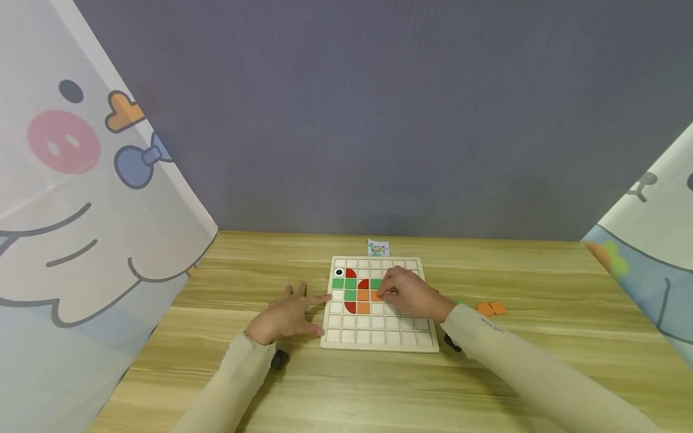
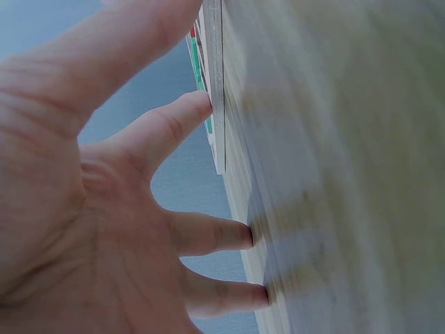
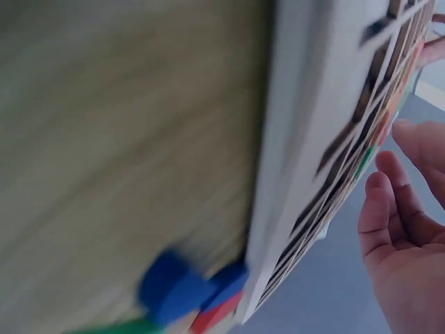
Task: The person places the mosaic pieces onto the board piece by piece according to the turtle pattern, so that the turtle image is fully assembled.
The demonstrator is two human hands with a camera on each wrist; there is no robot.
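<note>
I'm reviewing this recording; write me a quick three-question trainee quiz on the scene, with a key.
1. True or false: the small card lies beyond the far edge of the grid board.
2. Where are the right hand's fingers? A) at the small card; B) over the grid board; C) on the loose squares.
3. Fill in: two loose ____ squares lie on the table, right of the grid board.
Key: 1 true; 2 B; 3 orange.

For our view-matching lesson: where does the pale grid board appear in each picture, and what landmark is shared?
Head: grid board below centre, lying flat.
Left wrist: grid board edge-on, top centre.
Right wrist: grid board right of centre, slanting steeply.
Shared landmark: wooden tabletop.
</note>
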